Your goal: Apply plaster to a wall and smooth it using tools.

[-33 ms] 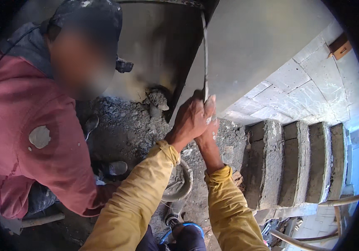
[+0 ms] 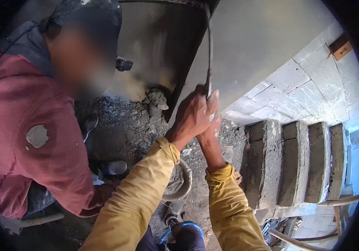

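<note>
Both bare hands, in yellow sleeves, are together at the lower end of a long thin grey strip [image 2: 210,48] at the edge of a smooth grey plastered surface [image 2: 250,37]. My left hand [image 2: 190,119] is closed on the strip and partly covers my right hand [image 2: 208,138], which also appears closed around it, its fingers partly hidden. Below my hands is a round bucket of grey mortar [image 2: 174,182]. Left of them, a rough lump of mortar [image 2: 157,100] sits at the plastered wall's foot.
A co-worker in a pink sweatshirt [image 2: 37,146] crouches close at the left. Concrete steps [image 2: 267,163] rise on the right beside a block wall [image 2: 292,75]. Rubble [image 2: 121,125] covers the floor. Wooden poles [image 2: 292,240] lie at the lower right, and a blue loop [image 2: 198,230] near my legs.
My hands and the strip have shifted slightly to the right and a little upward. The co-worker has barely moved.
</note>
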`<state>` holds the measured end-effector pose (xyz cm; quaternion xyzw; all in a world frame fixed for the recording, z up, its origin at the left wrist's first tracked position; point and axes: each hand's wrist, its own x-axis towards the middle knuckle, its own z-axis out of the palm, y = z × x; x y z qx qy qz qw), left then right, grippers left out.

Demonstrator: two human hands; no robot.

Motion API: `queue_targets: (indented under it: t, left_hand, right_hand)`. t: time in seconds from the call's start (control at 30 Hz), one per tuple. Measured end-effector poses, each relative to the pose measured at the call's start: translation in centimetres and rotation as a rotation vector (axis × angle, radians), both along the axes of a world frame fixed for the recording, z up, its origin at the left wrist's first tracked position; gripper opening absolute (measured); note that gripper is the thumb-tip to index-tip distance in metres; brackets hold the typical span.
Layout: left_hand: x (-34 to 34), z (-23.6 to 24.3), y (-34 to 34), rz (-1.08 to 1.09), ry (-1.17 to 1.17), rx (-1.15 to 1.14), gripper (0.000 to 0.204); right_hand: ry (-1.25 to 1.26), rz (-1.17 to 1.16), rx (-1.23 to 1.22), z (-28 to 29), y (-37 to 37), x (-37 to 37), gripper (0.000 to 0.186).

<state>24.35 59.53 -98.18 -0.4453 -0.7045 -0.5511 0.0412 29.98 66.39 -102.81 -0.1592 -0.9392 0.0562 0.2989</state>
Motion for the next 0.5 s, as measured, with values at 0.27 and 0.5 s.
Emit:
queue_targets:
  t: [0.27, 0.5]
  left_hand:
    - [-2.1, 0.3, 0.1, 0.091, 0.062, -0.159, 0.032]
    - [-1.9, -5.8, -0.6, 0.101, -0.091, -0.234, 0.035]
  right_hand:
    - [-0.004, -0.013, -0.339, 2.6, -0.8, -1.5, 0.059]
    - [-0.034, -0.052, 0.25, -9.1, 0.4, -1.9, 0.055]
